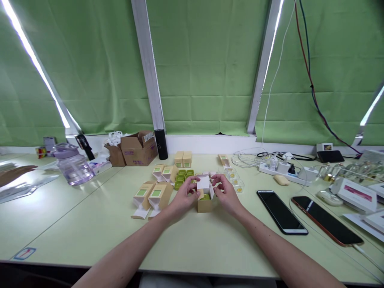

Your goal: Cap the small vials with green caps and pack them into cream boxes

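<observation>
While the fingers of the left hand (183,195) and right hand (228,196) grasp an upright, open kraft box (205,206) on the counter (210,248), green containers (181,177) crowd behind, partly hidden; a smartphone (282,212) lies well right.

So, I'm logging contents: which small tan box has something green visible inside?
The tan box between the left hand and right hand, white flap up, a green piece showing within. The other tan boxes show green only on outside labels.
</observation>
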Available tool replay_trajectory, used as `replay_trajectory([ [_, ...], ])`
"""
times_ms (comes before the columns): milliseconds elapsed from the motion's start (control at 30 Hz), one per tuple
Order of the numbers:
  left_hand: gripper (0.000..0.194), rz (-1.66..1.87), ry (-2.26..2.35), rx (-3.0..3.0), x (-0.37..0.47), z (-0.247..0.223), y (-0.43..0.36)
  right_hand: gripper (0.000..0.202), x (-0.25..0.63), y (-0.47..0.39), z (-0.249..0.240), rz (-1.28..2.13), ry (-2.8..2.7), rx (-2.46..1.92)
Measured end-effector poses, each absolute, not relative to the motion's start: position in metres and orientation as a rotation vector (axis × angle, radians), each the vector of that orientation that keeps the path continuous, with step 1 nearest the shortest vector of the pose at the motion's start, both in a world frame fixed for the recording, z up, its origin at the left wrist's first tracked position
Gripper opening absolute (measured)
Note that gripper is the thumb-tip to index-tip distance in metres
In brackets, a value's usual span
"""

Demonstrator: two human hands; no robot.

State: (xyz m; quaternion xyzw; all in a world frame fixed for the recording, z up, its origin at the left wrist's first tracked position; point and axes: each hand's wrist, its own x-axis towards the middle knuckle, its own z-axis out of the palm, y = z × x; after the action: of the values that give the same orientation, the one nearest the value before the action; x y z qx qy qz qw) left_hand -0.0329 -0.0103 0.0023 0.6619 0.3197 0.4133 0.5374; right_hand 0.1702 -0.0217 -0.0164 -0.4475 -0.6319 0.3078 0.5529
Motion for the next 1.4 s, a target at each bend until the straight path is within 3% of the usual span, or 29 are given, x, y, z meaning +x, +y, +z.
replay_trajectory([
  [1400,0.046,1.014,0.786,1.612,-0.03,0.003,-0.015,0.044,0.162,-0.032,-0.012,0.825,-1.583,-1.086],
])
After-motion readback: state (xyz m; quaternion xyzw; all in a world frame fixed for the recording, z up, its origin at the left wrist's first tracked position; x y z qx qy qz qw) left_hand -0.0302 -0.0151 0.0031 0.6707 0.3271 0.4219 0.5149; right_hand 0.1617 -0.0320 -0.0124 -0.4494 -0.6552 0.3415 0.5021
